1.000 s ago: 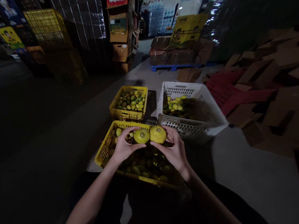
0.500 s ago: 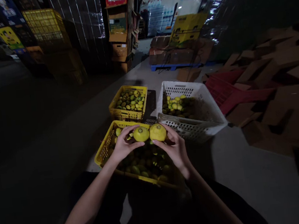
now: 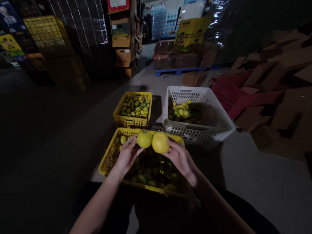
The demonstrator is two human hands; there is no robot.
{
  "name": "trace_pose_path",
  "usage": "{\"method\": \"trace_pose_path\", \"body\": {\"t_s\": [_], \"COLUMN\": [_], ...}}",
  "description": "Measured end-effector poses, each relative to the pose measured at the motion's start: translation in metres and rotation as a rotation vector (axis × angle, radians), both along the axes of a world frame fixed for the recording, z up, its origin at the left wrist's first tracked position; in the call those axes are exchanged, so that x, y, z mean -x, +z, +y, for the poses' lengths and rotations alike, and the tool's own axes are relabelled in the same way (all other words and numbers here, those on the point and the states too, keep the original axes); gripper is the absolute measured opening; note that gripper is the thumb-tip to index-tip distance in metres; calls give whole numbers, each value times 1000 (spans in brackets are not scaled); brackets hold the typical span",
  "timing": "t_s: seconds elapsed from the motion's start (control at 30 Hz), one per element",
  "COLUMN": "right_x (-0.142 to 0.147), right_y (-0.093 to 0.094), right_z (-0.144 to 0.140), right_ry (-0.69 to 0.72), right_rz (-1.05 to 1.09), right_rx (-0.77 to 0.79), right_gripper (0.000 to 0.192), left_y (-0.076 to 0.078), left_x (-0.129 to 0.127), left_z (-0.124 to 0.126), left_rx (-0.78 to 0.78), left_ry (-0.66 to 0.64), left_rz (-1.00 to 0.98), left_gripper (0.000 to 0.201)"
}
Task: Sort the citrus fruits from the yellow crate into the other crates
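My left hand (image 3: 127, 155) is closed on a greenish-yellow citrus fruit (image 3: 144, 139), its stem end turned up and away. A yellower citrus fruit (image 3: 160, 142) rests in the fingers of my right hand (image 3: 180, 158). The two fruits are side by side, very close together, above the near yellow crate (image 3: 106, 159). Inside that crate lie several green and yellow fruits (image 3: 151, 172), mostly in shadow. My hands hide part of its far rim.
Behind it stands another yellow crate (image 3: 118, 119) of green-yellow fruit. A white crate (image 3: 218, 115), partly filled with fruit, is at the right. Farther right are a red crate (image 3: 244, 98) and heaped cardboard boxes (image 3: 300, 110). A blue pallet (image 3: 178, 71) carries boxes farther back.
Both fruits have been turned in my fingers, so their stem ends no longer face me directly. The right fruit now sits slightly lower and nearer than the left one. The view has shifted slightly.
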State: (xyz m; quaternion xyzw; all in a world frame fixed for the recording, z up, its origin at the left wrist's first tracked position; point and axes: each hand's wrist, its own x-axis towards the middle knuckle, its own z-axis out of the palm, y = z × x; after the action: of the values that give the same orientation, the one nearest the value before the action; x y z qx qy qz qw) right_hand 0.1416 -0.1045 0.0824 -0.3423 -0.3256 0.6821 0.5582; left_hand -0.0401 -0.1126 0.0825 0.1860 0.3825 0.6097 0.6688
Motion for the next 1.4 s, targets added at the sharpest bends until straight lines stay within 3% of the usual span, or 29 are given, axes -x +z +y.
{"method": "trace_pose_path", "body": {"t_s": [0.17,0.33,0.47,0.63,0.73,0.9,1.07,1.23,1.4], "right_x": [6,20,27,26,24,19,15,14,11], "right_y": [-15,-14,-12,-14,-12,-6,0,-7,-19], "right_z": [2,-6,-18,-19,-14,-6,-1,3,5], "right_ry": [15,31,116,129,112,116,-3,36,91], "right_rz": [19,28,-54,-124,-43,152,222,124,135], "right_rx": [54,80,34,63,113,165,356,586,574], "right_gripper": [28,35,33,30,26,25,18,32,37], "left_y": [-5,2,3,6,9,14,16,11,6], "left_x": [-7,-13,-14,-11,-7,1,3,-1,-5], "left_z": [3,-1,-5,-9,-7,2,3,4,3], "left_rx": [112,66,76,68,161,343,367,416,415], "left_ry": [125,19,44,-68,-66,-52,0,-58,-71], "left_rz": [38,52,13,25,45,-140,-219,-249,-204], "left_gripper": [11,28,31,28,19,39,34,37,38]}}
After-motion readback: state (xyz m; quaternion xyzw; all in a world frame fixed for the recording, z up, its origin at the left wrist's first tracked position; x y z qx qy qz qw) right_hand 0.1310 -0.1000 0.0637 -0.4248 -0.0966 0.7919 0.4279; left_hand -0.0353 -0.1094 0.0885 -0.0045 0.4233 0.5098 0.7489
